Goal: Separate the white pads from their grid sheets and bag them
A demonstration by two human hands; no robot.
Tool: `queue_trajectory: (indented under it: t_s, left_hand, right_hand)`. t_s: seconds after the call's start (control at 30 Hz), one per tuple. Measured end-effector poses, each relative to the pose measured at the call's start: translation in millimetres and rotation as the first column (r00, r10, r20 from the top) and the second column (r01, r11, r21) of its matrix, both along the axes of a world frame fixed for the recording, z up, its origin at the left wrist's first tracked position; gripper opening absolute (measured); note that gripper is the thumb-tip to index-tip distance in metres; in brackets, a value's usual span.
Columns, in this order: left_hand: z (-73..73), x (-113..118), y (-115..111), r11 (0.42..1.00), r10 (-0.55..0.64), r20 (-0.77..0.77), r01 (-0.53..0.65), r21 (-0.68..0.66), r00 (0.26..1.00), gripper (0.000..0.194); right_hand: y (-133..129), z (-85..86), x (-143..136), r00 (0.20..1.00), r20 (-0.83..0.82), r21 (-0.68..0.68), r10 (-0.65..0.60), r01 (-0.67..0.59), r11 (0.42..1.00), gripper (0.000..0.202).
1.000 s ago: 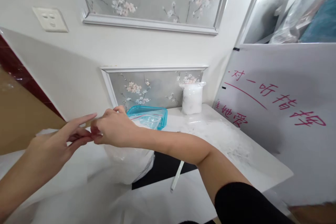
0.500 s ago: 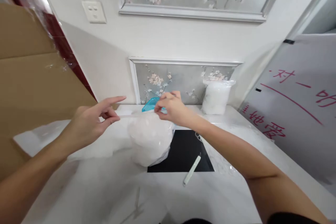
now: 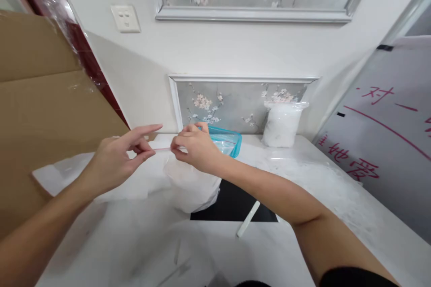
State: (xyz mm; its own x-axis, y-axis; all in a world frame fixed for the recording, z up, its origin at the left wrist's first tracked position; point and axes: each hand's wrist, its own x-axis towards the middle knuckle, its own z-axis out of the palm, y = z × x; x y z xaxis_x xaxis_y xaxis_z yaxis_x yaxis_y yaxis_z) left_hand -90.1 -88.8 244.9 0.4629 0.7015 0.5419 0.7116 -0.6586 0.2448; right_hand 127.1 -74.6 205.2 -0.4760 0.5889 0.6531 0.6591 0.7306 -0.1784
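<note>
- Cardboard sheet (image 3: 40,112) stands close on my left; whiteboard with red writing (image 3: 387,139) leans on my right. White tabletop (image 3: 303,197) runs between them to the wall.
- Open surface lies right of my forearm and in front of me; a white pen-like stick (image 3: 248,219) lies on the edge of a black mat (image 3: 235,204).
- Left hand (image 3: 116,163): thumb and forefinger pinched narrow on the top strip of the clear bag (image 3: 191,184).
- Right hand (image 3: 195,148): fingers pinched on the same strip, just beside the left.
- Bag stands mid-table, partly on the mat, bulging with white filling, its top edge pulled flat with a pink line.
- Blue tray (image 3: 227,139) sits just behind it; a second filled bag (image 3: 282,123) stands at the wall.
</note>
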Motion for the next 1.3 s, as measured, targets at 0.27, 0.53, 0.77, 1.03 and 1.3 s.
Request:
queue_trajectory:
  t_s: [0.27,0.53,0.77,1.03,1.3]
  left_hand:
    - [-12.9,-9.5,5.3,0.999,0.036,0.024,-0.036,-0.019,0.999,0.042]
    - [-26.1,-8.2,11.5,0.991,0.083,0.191,-0.061,-0.122,0.978,0.048]
    - [-168.6,10.2,4.8,0.794,-0.099,0.358,0.290,-0.534,0.929,0.126]
    - [-154.3,89.6,20.6,0.812,0.103,0.667,0.325,-0.485,0.738,0.082]
    - [-63.7,206.0,31.4,0.741,-0.202,0.533,0.484,-0.466,0.822,0.094]
  right_hand:
    - [-8.8,-21.2,78.0,0.983,-0.066,-0.010,-0.169,0.169,0.986,0.005]
    - [-21.6,-47.5,160.0,0.893,-0.233,-0.241,-0.386,0.332,0.912,0.015]
    - [-34.5,-164.9,102.8,0.813,-0.582,-0.651,-0.019,-0.452,0.610,0.117]
    - [-10.9,-151.2,59.1,0.409,-0.871,-0.459,-0.271,-0.483,0.745,0.090]
    - [-52.8,-118.7,150.7,0.159,-0.892,-0.431,-0.423,-0.582,0.690,0.081]
